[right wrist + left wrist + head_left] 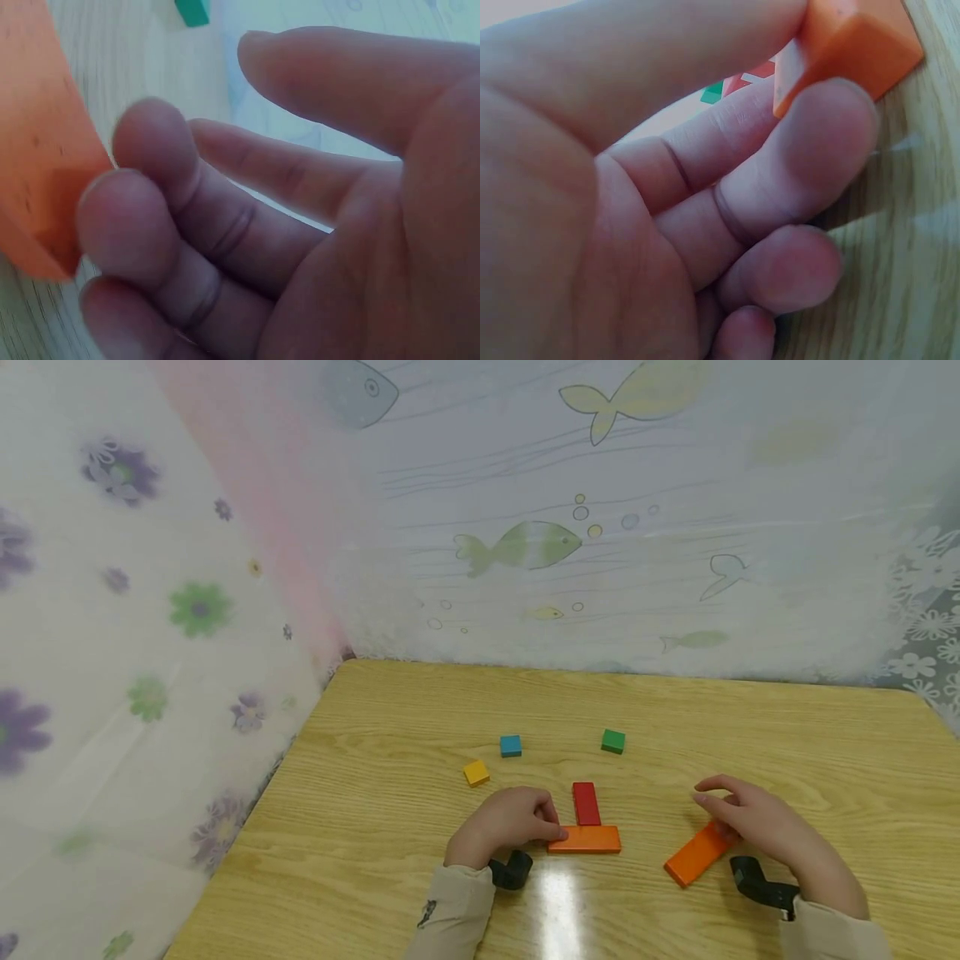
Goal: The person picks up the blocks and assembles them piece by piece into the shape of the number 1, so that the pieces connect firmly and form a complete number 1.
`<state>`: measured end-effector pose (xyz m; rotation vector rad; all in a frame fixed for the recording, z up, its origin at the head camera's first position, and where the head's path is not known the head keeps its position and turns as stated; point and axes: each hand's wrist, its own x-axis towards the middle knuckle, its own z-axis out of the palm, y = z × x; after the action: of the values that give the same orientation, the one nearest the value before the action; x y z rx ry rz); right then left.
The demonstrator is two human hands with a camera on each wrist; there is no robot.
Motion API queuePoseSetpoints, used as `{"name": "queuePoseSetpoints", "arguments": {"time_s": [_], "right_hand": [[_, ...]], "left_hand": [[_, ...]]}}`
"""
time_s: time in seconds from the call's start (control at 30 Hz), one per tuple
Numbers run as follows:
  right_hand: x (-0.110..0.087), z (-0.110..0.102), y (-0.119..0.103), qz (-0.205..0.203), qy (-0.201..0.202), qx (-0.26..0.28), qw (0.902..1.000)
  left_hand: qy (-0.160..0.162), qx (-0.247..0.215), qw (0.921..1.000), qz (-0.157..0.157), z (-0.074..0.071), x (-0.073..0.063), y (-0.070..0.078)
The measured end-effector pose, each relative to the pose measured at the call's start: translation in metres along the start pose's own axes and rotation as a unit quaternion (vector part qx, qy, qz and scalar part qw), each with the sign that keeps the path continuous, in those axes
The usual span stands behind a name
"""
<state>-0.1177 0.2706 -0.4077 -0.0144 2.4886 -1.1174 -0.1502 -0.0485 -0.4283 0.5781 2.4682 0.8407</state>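
White glare on table [559,906]; wrist views hazy, soft.

text: none readable | labels, brands: none | numbers: none | signs: none

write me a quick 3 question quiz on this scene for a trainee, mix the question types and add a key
1. Which of the three small square blocks lies farthest right in the head view?
2. True or false: the left hand and the right hand are at different orange blocks.
3. How many blocks show in the head view, counting every colour?

Key
1. The green block.
2. True: one is at the left orange block, the other at the right orange block.
3. Six: two orange, plus the red block, yellow block, blue block and green block.
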Motion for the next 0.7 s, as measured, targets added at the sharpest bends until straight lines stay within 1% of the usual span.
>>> {"name": "queuePoseSetpoints", "arguments": {"time_s": [0.07,0.13,0.3,0.47,0.7], "right_hand": [[-0.001,-0.002,0.003,0.016,-0.006,0.017,0.9997],[-0.002,-0.003,0.006,0.031,-0.004,0.011,0.9994],[-0.003,-0.005,0.013,0.044,0.001,-0.024,0.9987],[-0.002,-0.006,0.018,0.061,-0.003,-0.01,0.9981],[-0.003,-0.004,0.018,0.063,-0.027,0.0,0.9976]], "left_hand": [[0.0,0.002,1.0,-0.001,0.0,0.0,0.0],[0.0,0.003,1.0,-0.001,0.0,0.0,0.0],[0.001,0.002,1.0,0.0,0.0,0.0,0.0],[0.004,0.006,1.0,0.002,0.001,0.0,0.0],[0.002,0.01,1.0,-0.001,0.001,0.001,0.0]]}}
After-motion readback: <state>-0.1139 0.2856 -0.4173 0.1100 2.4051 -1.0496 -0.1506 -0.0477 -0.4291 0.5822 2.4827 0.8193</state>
